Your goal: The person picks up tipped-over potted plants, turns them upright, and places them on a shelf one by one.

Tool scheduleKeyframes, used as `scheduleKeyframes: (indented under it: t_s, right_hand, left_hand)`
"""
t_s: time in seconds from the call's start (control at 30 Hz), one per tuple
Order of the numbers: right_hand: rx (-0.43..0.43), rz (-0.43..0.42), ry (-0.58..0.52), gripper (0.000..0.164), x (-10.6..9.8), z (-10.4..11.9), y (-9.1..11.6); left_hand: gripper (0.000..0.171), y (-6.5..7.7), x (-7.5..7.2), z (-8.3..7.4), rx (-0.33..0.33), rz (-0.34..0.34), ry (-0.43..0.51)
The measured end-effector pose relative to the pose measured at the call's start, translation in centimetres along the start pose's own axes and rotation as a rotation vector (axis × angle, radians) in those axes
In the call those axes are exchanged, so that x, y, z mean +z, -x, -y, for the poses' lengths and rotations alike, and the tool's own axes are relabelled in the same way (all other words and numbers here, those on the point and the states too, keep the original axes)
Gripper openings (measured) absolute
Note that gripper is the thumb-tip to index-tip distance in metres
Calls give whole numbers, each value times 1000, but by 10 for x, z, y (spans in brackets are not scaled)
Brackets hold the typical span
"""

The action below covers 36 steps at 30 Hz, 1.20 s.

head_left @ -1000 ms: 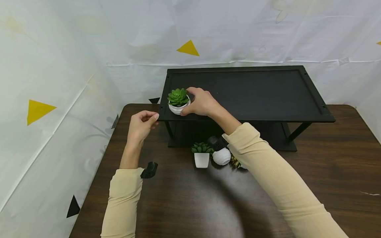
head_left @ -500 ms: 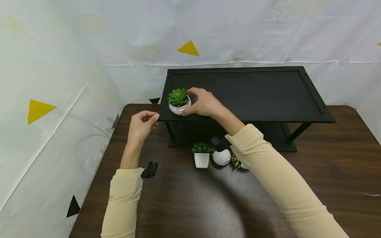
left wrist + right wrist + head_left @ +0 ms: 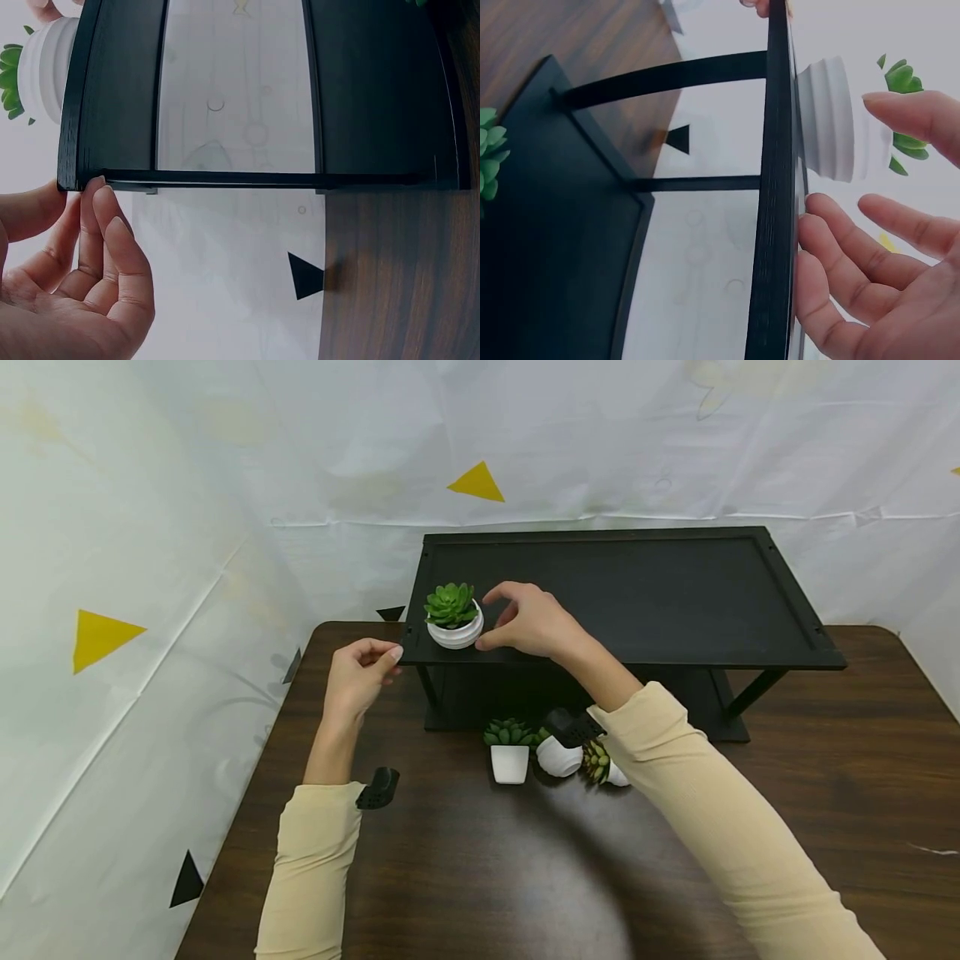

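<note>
A green succulent in a round, ridged white pot (image 3: pixel 455 631) stands upright on the top board's left end of a black two-tier shelf (image 3: pixel 630 597). Just right of the pot is my right hand (image 3: pixel 531 620), thumb and fingers spread, with a narrow gap to the pot in the head view. In the right wrist view the thumb (image 3: pixel 919 120) overlaps the pot's side, while the lower fingers lie at the board. My left hand (image 3: pixel 356 681) pinches the shelf's front left corner between thumb and fingers, as the left wrist view (image 3: pixel 79 277) also has it.
On the dark wooden table (image 3: pixel 450 860), before the shelf, a succulent in a square white pot (image 3: pixel 510 764) stands upright. Beside it a round white pot (image 3: pixel 558 757) and a yellowish succulent (image 3: pixel 597 763) lie tipped. White sheeting (image 3: pixel 360 443) hangs behind and to the left.
My right hand has let go of the potted succulent and drawn back slightly to the right. The pot stays on the shelf; my left hand keeps its grip on the corner.
</note>
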State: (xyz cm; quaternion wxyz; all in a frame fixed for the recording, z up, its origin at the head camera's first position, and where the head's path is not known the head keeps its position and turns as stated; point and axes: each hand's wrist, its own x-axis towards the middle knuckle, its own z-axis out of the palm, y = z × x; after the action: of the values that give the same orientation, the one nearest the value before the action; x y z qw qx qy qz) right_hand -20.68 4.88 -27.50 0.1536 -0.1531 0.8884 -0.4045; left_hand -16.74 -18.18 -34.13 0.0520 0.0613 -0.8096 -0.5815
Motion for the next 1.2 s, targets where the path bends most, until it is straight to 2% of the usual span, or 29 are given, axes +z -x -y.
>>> scheduleKeyframes:
  t_s: [0.47,1.2]
  right_hand:
    - [-43,-15,-12,53,-10,-14,23]
    - [-66,-17,-21,41,-15,-29,54]
  left_hand:
    - [20,0,0,0,-19,-2,-10]
    - [20,0,1,-1,-5,-3,1]
